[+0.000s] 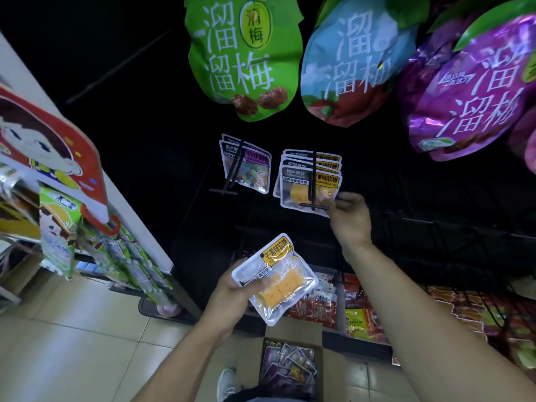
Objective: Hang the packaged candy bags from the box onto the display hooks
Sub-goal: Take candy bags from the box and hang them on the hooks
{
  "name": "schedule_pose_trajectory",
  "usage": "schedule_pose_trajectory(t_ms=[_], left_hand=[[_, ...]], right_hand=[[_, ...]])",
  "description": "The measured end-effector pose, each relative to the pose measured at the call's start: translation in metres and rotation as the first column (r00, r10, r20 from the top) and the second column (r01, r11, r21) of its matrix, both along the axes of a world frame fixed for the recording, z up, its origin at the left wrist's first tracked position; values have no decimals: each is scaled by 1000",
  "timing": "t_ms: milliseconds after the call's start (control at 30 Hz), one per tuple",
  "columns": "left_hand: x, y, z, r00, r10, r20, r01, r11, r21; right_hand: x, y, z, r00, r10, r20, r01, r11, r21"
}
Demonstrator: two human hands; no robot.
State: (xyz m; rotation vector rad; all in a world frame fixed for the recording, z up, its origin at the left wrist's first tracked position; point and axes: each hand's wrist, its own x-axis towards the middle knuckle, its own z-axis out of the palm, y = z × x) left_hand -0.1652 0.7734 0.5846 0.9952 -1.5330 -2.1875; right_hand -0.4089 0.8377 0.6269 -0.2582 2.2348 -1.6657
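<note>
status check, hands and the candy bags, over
Left hand grips a yellow candy bag, not yet hung. Right hand pinches the front bag on the hook. Nothing blocking. Box below.

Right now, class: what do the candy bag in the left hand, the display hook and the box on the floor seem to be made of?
Candy bag: glossy plastic film, part clear; yellow cubes show through.
Display hook: thin black rod, probably coated metal wire.
Box: brown cardboard, matte, judging by its flap.
</note>
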Motion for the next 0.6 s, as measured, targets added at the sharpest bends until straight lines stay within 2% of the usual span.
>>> schedule_pose_trajectory(t_ms=[67,100,167,200,267,433,600], left_hand=[[-7,-4,2,1000,-10,-11,10,1000,-30],[-11,-6,5,1000,-13,-20,12,999,-42],[-24,-11,11,999,-2,-44,0,998,-62],[-30,-13,15,998,1,-61,-5,997,-71],[-46,-18,25,996,2,-91,-11,995,-95],[-79,-25,48,983,67,-172,-95,982,-161],[-91,-25,48,968,137,-213,-171,973,-153]], right_hand=[[9,13,-4,996,-87,7,87,996,-22],[13,20,-5,998,-59,39,60,997,-38],[26,34,2,980,159,119,-153,987,-57],[31,39,7,943,298,152,-290,954,-71],[39,45,18,886,444,134,-435,896,-94],[33,46,39,947,319,-33,-320,934,-160],[32,43,40,953,303,-24,-303,939,-162]])
